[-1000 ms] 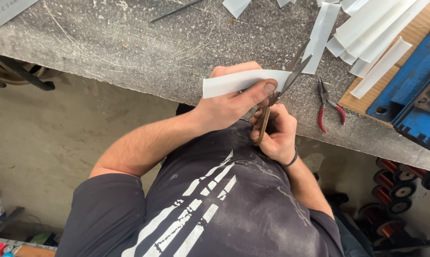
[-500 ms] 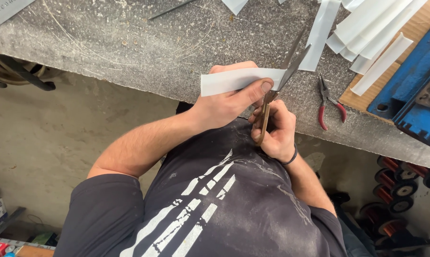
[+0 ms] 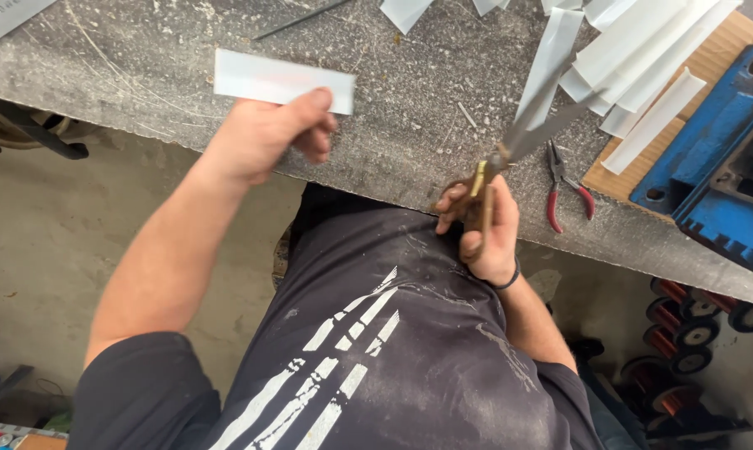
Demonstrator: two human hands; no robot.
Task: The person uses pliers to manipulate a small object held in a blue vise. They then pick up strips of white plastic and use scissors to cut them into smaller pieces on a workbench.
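Observation:
My left hand (image 3: 264, 137) pinches a white rectangular strip (image 3: 272, 81) between thumb and fingers, held out to the left above the grey workbench (image 3: 185, 50). My right hand (image 3: 485, 225) grips the brass-coloured handles of large scissors (image 3: 522, 137), whose blades point up and right, slightly apart. The two hands are well apart, with bare bench top between them. My dark shirt with white stripes fills the lower middle.
A pile of white strips (image 3: 635, 50) lies at the upper right on a brown board (image 3: 710, 75). Red-handled pliers (image 3: 564, 183) lie beside the scissors. A blue metal machine block (image 3: 718, 175) sits at the right edge. Copper wire spools (image 3: 685, 333) stand on the floor.
My left hand has swung left and up with the white strip, away from the scissors. The scissors no longer touch the strip; my right hand has shifted slightly right.

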